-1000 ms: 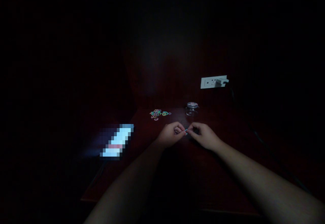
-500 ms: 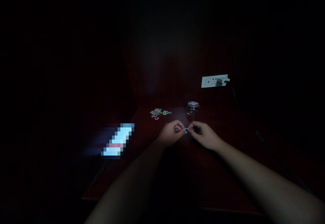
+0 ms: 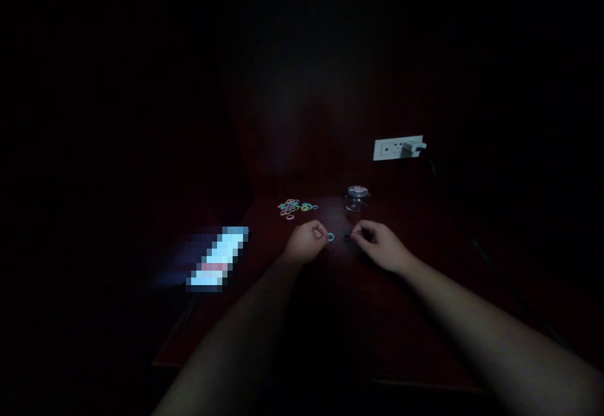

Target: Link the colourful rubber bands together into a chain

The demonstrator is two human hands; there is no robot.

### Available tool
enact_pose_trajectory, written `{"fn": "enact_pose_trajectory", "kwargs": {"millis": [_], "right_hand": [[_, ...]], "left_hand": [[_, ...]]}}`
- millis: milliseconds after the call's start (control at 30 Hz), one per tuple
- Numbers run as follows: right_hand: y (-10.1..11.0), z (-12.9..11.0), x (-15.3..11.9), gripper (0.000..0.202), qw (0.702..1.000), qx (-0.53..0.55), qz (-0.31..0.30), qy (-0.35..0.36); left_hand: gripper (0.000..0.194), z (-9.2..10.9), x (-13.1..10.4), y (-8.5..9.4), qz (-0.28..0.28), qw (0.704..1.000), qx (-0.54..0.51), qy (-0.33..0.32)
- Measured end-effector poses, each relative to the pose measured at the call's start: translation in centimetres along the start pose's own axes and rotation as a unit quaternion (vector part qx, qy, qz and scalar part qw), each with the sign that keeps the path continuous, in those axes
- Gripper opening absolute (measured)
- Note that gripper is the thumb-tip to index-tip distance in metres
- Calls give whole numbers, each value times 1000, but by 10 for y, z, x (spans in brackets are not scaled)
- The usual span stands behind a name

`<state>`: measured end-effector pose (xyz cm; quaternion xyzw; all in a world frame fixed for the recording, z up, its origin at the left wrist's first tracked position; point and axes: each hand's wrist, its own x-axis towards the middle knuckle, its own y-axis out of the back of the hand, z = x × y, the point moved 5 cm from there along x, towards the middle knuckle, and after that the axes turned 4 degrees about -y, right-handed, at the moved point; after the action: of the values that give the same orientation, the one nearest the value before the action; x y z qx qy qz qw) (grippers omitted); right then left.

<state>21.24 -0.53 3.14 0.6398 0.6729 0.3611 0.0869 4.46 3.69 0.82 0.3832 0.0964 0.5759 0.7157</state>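
Observation:
My left hand point(image 3: 306, 241) pinches a small light-blue elastic band point(image 3: 331, 237), round and slack, between thumb and fingertips. Across a short gap, my right hand point(image 3: 381, 245) has its thumb and fingers pressed together. At those fingertips shows a small dark ring point(image 3: 347, 238), which looks like another band; the dim light hides its detail. Beyond my left hand lies a loose pile of pastel elastic bands point(image 3: 290, 207) in pink, yellow, green and purple. A clear round jar point(image 3: 357, 200) with its lid on stands behind my right hand.
The dark red table point(image 3: 330, 315) ends at a front edge near my forearms. To the left a lit, pixelated screen point(image 3: 219, 258) glows. A white socket plate point(image 3: 399, 148) with a plug is on the back wall, and a cable point(image 3: 481, 249) runs down the right.
My hands have moved apart, the left one shifting left. The light-blue band, earlier between both hands, is now with my left hand only. The dark ring now shows at my right fingertips.

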Motion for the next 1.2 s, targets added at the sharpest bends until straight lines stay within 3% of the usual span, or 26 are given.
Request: {"fn": "enact_pose_trajectory", "kwargs": {"millis": [133, 333, 467, 567, 667, 833, 933, 1200], "right_hand": [[2, -1, 0, 17, 1000, 1, 1, -9], [5, -1, 0, 18, 1000, -5, 16, -12], [11, 4, 3, 16, 999, -27, 42, -20], [17, 7, 6, 20, 996, -72, 55, -12], [13, 12, 6, 33, 990, -142, 0, -15], [-5, 26, -6, 66, 947, -253, -154, -125], [-14, 23, -13, 76, 934, -264, -192, -146], [-33, 17, -19, 81, 915, -301, -215, -162]], "left_hand": [[7, -10, -1, 13, 23, 994, 84, 61], [10, -17, -2, 21, 41, 986, 124, 103], [16, -9, -2, 26, 41, 986, 138, 87], [26, 5, -5, 26, 19, 986, 163, 31], [41, 16, -12, 15, -48, 980, 193, -22], [59, 12, -26, -8, -190, 956, 217, 41], [61, 12, -28, -12, -198, 952, 223, 61], [66, 6, -26, -16, -182, 947, 250, 89]]}}
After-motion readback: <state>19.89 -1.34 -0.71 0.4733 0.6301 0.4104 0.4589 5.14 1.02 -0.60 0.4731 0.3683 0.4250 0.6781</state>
